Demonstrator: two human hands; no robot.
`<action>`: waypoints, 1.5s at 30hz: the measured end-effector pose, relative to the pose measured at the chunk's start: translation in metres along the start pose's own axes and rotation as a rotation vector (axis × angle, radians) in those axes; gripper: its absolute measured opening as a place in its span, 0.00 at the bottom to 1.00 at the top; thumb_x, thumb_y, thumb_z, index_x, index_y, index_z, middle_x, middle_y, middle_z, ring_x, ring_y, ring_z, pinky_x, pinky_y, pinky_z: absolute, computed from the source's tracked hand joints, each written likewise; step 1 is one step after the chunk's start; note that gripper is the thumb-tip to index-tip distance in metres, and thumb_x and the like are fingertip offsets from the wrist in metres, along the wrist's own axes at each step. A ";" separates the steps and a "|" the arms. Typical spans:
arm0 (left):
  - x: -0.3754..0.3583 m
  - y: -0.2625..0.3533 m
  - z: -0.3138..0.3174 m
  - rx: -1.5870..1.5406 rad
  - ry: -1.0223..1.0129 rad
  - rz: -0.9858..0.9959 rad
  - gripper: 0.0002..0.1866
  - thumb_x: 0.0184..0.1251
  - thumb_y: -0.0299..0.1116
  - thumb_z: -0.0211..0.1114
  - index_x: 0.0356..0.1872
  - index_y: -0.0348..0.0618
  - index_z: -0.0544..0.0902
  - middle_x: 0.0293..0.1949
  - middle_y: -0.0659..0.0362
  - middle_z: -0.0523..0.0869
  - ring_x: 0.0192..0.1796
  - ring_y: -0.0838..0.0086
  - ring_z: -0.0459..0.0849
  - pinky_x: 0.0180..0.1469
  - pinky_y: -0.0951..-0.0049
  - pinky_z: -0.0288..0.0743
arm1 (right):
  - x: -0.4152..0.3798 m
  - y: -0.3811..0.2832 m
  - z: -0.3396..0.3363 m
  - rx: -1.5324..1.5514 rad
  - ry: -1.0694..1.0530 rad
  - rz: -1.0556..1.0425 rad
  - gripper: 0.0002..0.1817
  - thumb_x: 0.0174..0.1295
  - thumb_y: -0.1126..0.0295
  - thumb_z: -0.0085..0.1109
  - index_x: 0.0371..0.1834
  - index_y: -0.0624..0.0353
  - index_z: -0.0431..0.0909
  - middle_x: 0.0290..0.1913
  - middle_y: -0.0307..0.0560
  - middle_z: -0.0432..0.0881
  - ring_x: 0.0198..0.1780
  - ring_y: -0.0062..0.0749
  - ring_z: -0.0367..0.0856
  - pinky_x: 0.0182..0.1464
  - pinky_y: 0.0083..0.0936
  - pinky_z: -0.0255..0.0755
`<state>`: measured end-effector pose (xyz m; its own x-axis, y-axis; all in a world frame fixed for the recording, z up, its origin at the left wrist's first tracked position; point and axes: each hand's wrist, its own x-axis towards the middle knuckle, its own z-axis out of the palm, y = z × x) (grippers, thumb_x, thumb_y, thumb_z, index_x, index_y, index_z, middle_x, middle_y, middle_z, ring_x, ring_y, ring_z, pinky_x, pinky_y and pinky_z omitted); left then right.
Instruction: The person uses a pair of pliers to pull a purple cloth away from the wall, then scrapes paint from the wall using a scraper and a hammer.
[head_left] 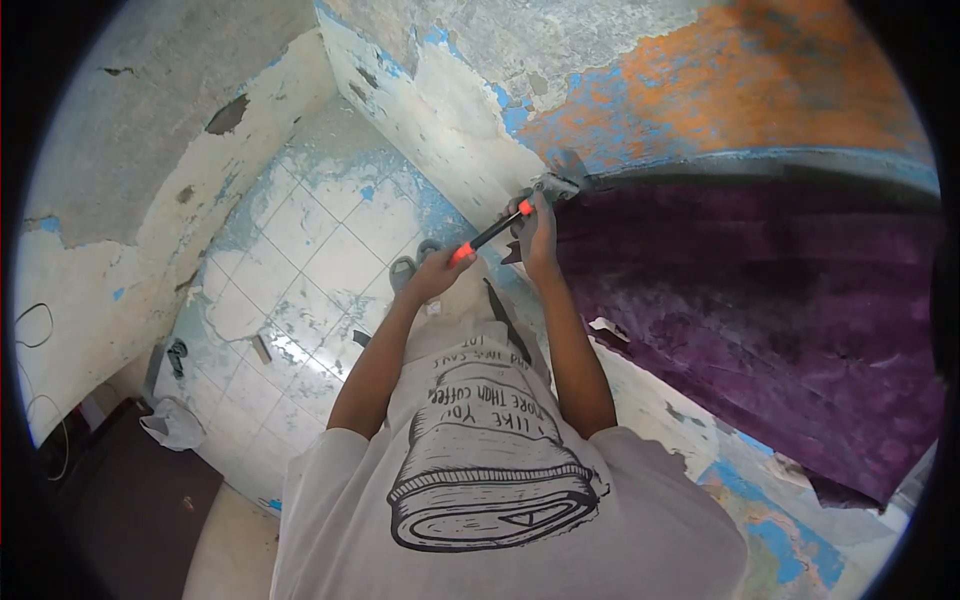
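A scraper with a black and orange-red handle and a grey head slants up to the right in front of me. My left hand is wrapped round the lower orange end of its handle. Up near the head, my right hand is closed on the upper part of the scraper. The grey head lies close to the wall, which shows patches of white, blue and bare grey where paint has come off. In this view the head overlaps the top left corner of the purple cloth.
A tiled floor strewn with paint flakes lies ahead. A white plastic bag sits at the lower left beside a dark brown surface. An orange and blue patched wall rises beyond the purple cloth. A small scrap lies on the tiles.
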<state>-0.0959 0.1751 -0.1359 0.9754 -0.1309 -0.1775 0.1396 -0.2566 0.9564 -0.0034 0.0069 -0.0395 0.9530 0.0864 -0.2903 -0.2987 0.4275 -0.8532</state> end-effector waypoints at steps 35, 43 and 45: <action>0.080 0.003 0.046 0.426 -0.196 -0.349 0.21 0.56 0.44 0.68 0.37 0.31 0.83 0.39 0.37 0.86 0.45 0.46 0.86 0.47 0.52 0.80 | 0.036 -0.003 -0.051 0.024 0.260 -0.116 0.18 0.74 0.53 0.50 0.35 0.58 0.71 0.30 0.40 0.72 0.33 0.26 0.73 0.45 0.30 0.76; 0.076 -0.008 0.044 0.373 -0.144 -0.322 0.17 0.59 0.39 0.62 0.31 0.29 0.83 0.33 0.34 0.84 0.41 0.41 0.85 0.44 0.47 0.78 | 0.041 0.009 -0.051 -0.001 0.335 -0.050 0.18 0.74 0.52 0.51 0.34 0.56 0.69 0.30 0.40 0.72 0.33 0.28 0.72 0.44 0.31 0.71; 0.076 -0.005 0.042 0.398 -0.250 -0.378 0.25 0.53 0.48 0.71 0.38 0.31 0.83 0.37 0.38 0.86 0.43 0.46 0.86 0.46 0.52 0.79 | 0.038 0.006 -0.054 0.000 0.268 -0.119 0.20 0.74 0.52 0.50 0.34 0.59 0.72 0.31 0.41 0.74 0.33 0.26 0.75 0.44 0.29 0.76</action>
<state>-0.0295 0.1266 -0.1643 0.7940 -0.1696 -0.5837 0.3471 -0.6619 0.6644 0.0280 -0.0355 -0.0790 0.9342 -0.2049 -0.2919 -0.1853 0.4202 -0.8883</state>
